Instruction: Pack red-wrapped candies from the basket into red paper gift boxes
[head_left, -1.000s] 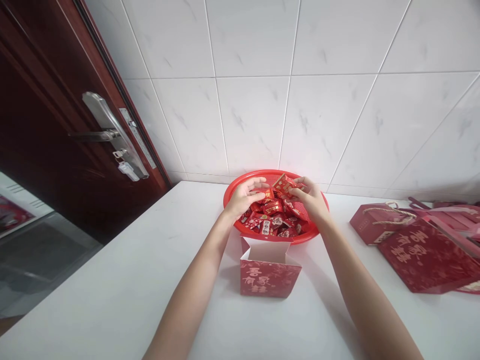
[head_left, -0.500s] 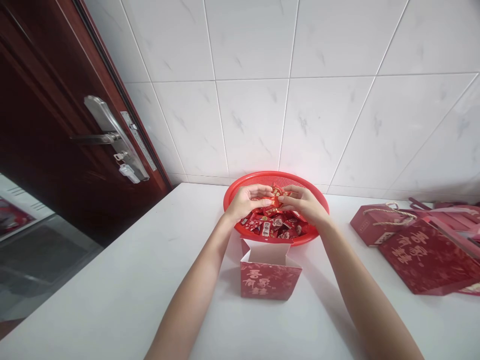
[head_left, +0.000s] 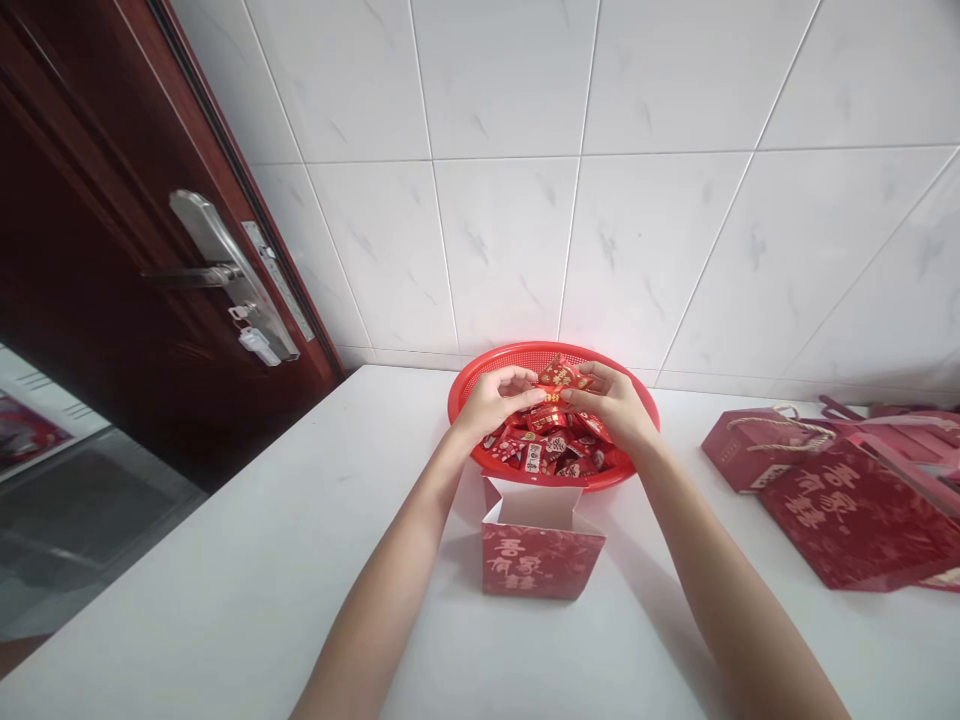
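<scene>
Near: red gift box (head_left: 543, 563), top open, upright on white table (head_left: 285, 560); just beyond, red basket (head_left: 459, 400) of wrapped sweets (head_left: 555, 445); above sweets, left hand (head_left: 491, 402) and right hand (head_left: 615, 402) pinch small red packet (head_left: 551, 396) between them, thumbs close together; right, red gift bags (head_left: 855, 500); far, tiled wall (head_left: 510, 240); far left, dark red door (head_left: 97, 200), keys (head_left: 257, 342) hanging at lock

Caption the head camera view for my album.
Left hand and right hand hold a red packet over a basket, open box nearby.
</scene>
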